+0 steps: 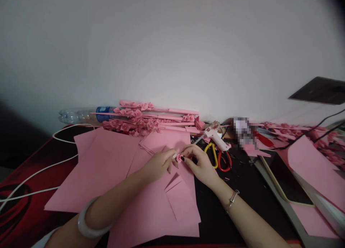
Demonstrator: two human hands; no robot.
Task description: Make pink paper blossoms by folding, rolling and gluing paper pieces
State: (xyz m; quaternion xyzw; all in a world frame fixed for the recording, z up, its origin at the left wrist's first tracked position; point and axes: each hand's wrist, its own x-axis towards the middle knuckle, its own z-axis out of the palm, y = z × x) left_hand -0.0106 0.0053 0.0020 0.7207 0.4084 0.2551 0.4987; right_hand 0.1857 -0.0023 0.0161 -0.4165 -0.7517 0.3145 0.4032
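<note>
A small pink paper rose (pixel 179 157) is pinched between my two hands, above the sheets in the middle of the table. My left hand (pixel 161 162) closes its fingertips on the rose's left side. From the other side, my right hand (pixel 198 162) grips it between thumb and fingers. Beneath them lie large pink paper sheets (pixel 107 161), with smaller cut pieces (pixel 182 197) on top. Just right of my right hand are scissors with one yellow and one red handle (pixel 224 161); their blades are hidden. A white glue gun (pixel 217 138) rests behind them.
Finished paper flowers on stems (pixel 145 125) lie along the wall beside a clear plastic bottle (pixel 78 115). A phone (pixel 288 179) and a curled pink sheet (pixel 314 169) are at the right. A white cable (pixel 35 172) loops across the left; more paper flowers (pixel 329 147) lie far right.
</note>
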